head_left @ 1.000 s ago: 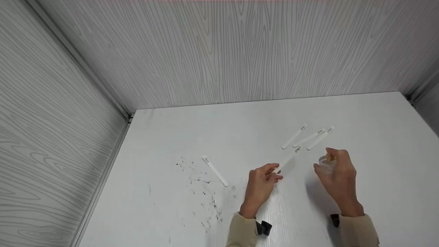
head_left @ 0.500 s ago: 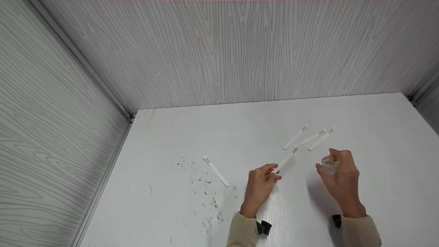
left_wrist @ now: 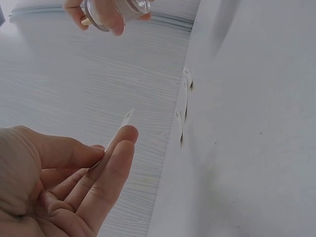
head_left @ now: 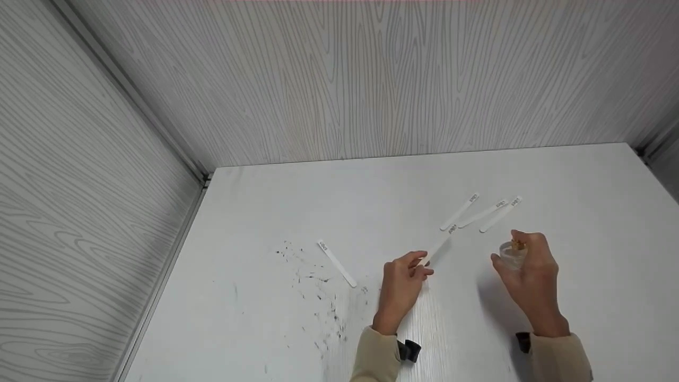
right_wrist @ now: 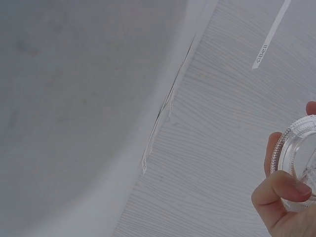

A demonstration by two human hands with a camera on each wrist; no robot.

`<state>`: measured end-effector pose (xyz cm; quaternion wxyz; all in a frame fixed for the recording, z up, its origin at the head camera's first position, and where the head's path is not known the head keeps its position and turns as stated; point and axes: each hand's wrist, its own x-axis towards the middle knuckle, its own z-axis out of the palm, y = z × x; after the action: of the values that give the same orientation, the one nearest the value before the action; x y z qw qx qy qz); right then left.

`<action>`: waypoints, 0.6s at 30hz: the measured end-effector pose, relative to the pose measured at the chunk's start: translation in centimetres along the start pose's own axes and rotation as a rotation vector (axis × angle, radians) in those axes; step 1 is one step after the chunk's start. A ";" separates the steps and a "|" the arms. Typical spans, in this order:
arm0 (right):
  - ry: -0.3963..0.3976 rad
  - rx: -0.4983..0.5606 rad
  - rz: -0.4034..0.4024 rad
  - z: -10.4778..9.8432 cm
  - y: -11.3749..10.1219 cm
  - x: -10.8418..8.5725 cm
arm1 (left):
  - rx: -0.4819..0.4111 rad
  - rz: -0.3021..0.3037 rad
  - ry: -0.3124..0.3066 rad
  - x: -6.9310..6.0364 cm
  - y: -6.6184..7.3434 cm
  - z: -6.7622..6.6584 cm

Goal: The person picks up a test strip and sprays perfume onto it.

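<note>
My left hand (head_left: 400, 291) pinches the lower end of a white paper strip (head_left: 439, 246) between thumb and fingers, its printed end pointing up and away to the right. In the left wrist view the same strip (left_wrist: 127, 117) rises past the fingertips. To the right, my right hand (head_left: 533, 278) grips a small clear ribbed glass (head_left: 512, 258) held above the table, with a gold-brown piece (head_left: 517, 244) at its rim by the fingers. The right wrist view shows the glass (right_wrist: 296, 148) with fingers round it, and a strip (right_wrist: 266, 44) marked "Bell" apart from it.
Three printed white strips lie beyond the hands, one at the left (head_left: 459, 212), the other two close together (head_left: 501, 215). Another strip (head_left: 337, 263) lies left of my left hand, near dark marks (head_left: 326, 297) on the white table (head_left: 254, 207). Grey wood-grain panels (head_left: 339, 79) stand behind and at the sides.
The strip in my left hand has swung slightly left at its printed end. My right hand, still gripping the glass, has shifted a little to the right in view.
</note>
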<state>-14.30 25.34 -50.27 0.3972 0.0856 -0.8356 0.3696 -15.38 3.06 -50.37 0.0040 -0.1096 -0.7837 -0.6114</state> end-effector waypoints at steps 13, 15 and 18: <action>0.006 -0.001 -0.012 0.1 0.1 -0.1 | -0.017 -0.001 -0.016 0.0 0.1 0.0; 0.011 0.001 -0.010 0.1 0.2 -0.1 | -0.023 0.000 -0.019 0.0 0.1 -0.1; 0.017 0.007 -0.004 0.1 0.2 -0.1 | -0.025 0.002 -0.021 0.0 0.1 -0.1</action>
<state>-14.41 25.39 -50.46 0.4049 0.0852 -0.8308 0.3723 -15.39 3.00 -50.29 -0.0049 -0.1170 -0.7759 -0.6199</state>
